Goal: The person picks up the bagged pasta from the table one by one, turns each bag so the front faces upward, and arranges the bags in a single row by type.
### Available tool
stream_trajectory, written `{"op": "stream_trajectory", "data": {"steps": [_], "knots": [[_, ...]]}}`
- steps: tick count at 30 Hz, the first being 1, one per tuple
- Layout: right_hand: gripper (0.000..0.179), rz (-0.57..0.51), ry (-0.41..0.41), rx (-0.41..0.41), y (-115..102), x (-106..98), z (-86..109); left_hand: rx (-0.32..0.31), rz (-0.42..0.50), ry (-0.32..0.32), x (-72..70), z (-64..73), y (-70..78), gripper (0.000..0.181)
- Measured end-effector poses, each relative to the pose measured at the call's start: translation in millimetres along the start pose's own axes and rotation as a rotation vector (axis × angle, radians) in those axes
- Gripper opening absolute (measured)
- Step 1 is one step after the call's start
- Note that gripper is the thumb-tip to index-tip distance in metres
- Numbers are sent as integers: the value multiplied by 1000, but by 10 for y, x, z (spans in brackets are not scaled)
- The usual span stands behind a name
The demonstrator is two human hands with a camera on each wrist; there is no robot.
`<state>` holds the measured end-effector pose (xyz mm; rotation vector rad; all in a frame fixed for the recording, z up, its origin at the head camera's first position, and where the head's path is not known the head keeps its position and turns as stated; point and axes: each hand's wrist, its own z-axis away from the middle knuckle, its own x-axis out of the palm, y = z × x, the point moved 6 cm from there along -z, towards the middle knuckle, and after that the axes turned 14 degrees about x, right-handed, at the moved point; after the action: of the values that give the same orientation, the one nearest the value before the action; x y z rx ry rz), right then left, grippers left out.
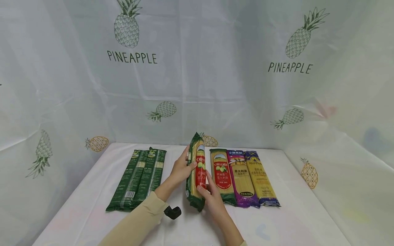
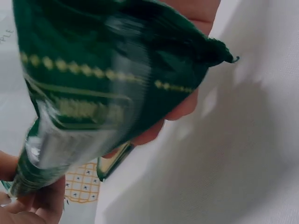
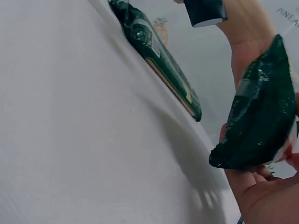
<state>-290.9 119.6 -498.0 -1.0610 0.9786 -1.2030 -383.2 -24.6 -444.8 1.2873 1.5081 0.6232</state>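
White table (image 1: 184,235), and a red-labelled pasta packet (image 1: 194,177) is up off it in two hands!
It sits just left of the three-packet row (image 1: 243,181), long axis near to far; the left hand (image 1: 181,169) grips its far-left side, the right hand (image 1: 214,200), nearer its near end, grips the right, both curled.

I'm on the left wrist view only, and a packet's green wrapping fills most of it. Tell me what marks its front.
Observer: The head view shows a red label on the front of the held packet.
Operator: Report what lies on the left of the table.
Observer: Two green packets lie there side by side on the table.
Operator: Now give me the middle of the row on the right.
Observer: A purple packet, between a red-labelled packet and a yellow packet.
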Motion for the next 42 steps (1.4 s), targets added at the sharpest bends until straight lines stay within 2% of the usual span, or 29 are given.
{"op": "stream_trajectory", "data": {"steps": [5, 13, 18, 22, 25, 31, 34, 40, 42], "knots": [[83, -76, -84, 58, -33, 24, 17, -34, 78, 13, -32, 19, 2, 82], [89, -121, -145, 150, 6, 25, 25, -73, 181, -5, -41, 27, -75, 79], [90, -91, -156, 121, 25, 14, 33, -76, 204, -54, -18, 40, -84, 76], [92, -58, -107, 95, 39, 3, 30, -87, 205, -73, -13, 43, -80, 75], [93, -50, -79, 75, 35, 4, 29, -96, 189, -73, -24, 42, -71, 76], [92, -49, -56, 44, 46, 5, 34, -94, 86, -89, -26, 67, -42, 76], [92, -43, -46, 31, 47, 10, 32, -73, 41, -83, -38, 70, -45, 77], [92, -33, -26, -4, 34, 19, 37, 51, -121, -46, -74, 32, 16, 81], [92, -22, -20, -22, 28, 23, 37, 89, -131, -32, -77, 27, 31, 82]]}}
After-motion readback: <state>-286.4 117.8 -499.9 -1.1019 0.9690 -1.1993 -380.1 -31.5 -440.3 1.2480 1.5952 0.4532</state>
